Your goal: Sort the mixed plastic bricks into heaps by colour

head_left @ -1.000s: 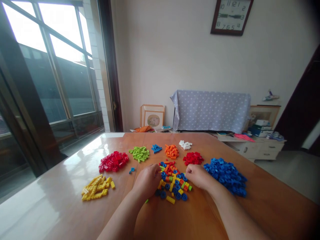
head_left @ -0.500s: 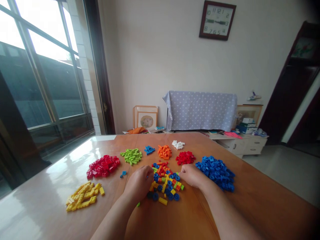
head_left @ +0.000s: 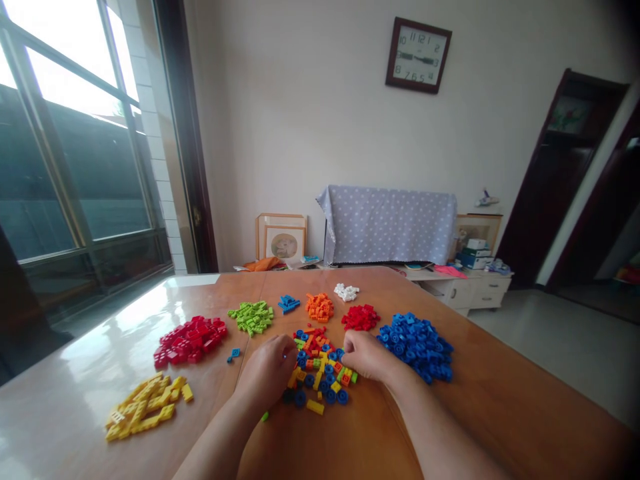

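A mixed pile of toy building bricks [head_left: 317, 380] in yellow, orange, red, green and blue, with round blue wheel-like pieces among them, lies between my hands. My left hand [head_left: 270, 368] is at the pile's left edge, fingers curled closed; its back hides anything they hold. At the right edge, my right hand [head_left: 367, 357] has its thumb and fingers pinched together low over the bricks. I cannot make out what is between them. A single yellow brick [head_left: 315, 407] lies at the pile's near side, and a small green piece [head_left: 265, 416] is by my left wrist.
Sorted piles ring the mixed one: yellow bricks [head_left: 147, 407], dark red bricks [head_left: 190, 340], green bricks [head_left: 251, 317], small blue bricks [head_left: 289, 304], orange bricks [head_left: 319, 307], white bricks [head_left: 346, 292], red bricks [head_left: 360, 317] and a large blue heap [head_left: 417, 347]. All rest on a wooden table [head_left: 500, 393].
The whole view has swung slightly to the right, so the things sit further left. My right fingers have come slightly closer over the mixed pile; my left hand looks almost unchanged.
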The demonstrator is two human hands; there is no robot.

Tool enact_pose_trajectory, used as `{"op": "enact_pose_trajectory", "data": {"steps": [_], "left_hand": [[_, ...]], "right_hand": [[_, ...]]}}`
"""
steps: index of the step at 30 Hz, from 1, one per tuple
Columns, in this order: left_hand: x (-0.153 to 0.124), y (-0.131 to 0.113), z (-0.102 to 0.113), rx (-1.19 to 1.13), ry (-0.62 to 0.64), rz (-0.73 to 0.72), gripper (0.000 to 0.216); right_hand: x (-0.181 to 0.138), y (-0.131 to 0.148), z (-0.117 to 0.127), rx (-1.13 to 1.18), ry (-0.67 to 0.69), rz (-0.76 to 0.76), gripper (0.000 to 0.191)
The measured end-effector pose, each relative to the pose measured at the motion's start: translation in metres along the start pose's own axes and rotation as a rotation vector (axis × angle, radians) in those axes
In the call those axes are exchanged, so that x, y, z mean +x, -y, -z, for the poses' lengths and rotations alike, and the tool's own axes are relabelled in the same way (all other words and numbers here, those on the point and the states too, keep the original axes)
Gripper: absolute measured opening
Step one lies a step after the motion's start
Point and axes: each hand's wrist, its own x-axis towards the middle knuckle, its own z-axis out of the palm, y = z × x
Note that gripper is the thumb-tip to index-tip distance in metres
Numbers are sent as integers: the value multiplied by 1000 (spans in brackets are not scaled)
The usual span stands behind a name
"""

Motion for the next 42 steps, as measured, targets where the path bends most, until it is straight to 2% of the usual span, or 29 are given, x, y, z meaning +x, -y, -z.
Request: {"op": "enact_pose_trajectory", "data": {"steps": [3,8,12,15,19,23,28,33,39,42], "left_hand": [[0,-1,2,-4,-10,10,20],[1,1,2,-28,-20,3,22],[2,3,-1,-41,-11,15,23],[2,4,-2,-43,-9,12,23],[2,5,-1,-35,-19,0,23],[3,5,0,-27,-10,-7,23],[2,3,1,-21,-12,0,22],[1,4,1,16,2,-12,22],[1,4,1,5,10,2,19],[1,4,1,-2,16,6,18]], "right_hand": [[3,-8,15,86,-66,-37,8],[4,-45,55,55,-353,-273,9],[0,-69,78,-26,-398,-406,13],[-1,-74,84,-62,-477,-447,12],[2,-74,86,-52,-644,-509,28],[5,-71,83,30,-692,-500,38],[9,-61,66,148,-650,-310,30],[13,-43,39,230,-397,-99,24],[13,-27,10,182,-166,39,22],[12,-25,0,131,-95,88,24]]}}
